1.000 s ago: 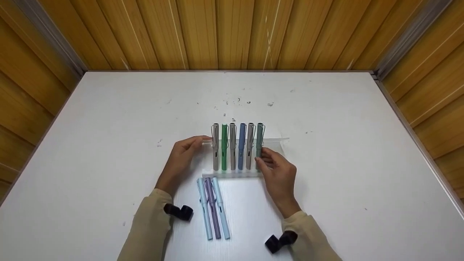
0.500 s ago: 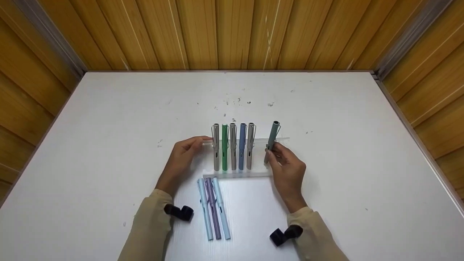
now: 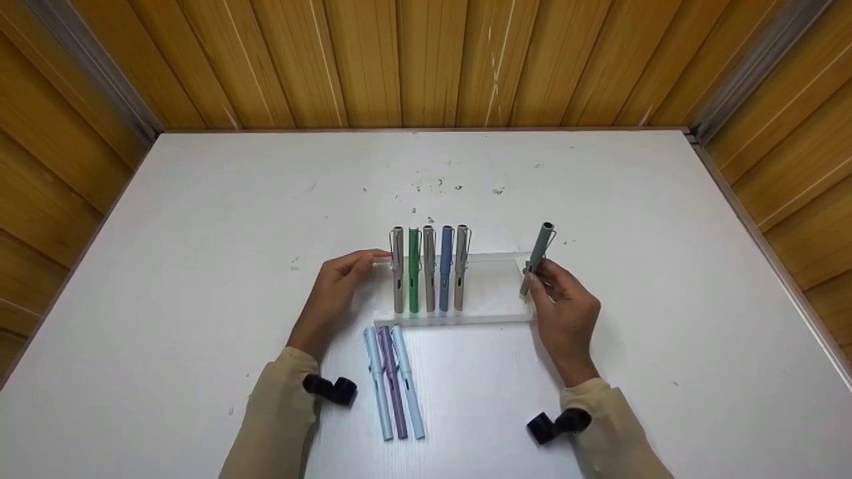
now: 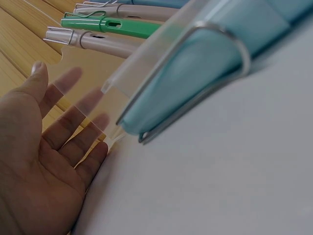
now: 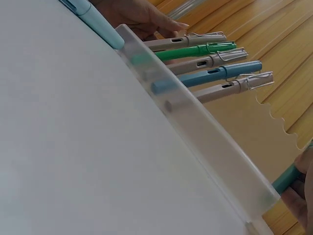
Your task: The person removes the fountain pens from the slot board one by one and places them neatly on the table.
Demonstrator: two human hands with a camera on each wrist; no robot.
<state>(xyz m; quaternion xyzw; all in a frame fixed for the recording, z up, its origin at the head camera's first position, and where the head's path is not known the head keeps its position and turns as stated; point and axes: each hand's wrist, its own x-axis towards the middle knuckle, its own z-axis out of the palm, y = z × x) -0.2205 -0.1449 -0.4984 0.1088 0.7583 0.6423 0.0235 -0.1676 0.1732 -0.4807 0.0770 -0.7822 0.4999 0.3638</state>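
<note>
My right hand pinches a dark teal fountain pen at the right end of a clear pen stand. The pen leans slightly right, its clip end up. In the right wrist view its lower end is behind the stand's front lip. My left hand is at the stand's left end; in the left wrist view its nearly straight fingers lie behind the clear panel, thumb apart. Five pens stand in a row toward the stand's left: grey, green, grey, blue and grey.
Before the stand, two light blue pens and a purple pen lie side by side on the white table. Wood-patterned walls enclose the back and sides. A black wrist camera sits on each sleeve.
My right hand has taken the teal pen from beside the last grey pen and moved it right to the stand's end, tilting it. The left hand has stayed in place.
</note>
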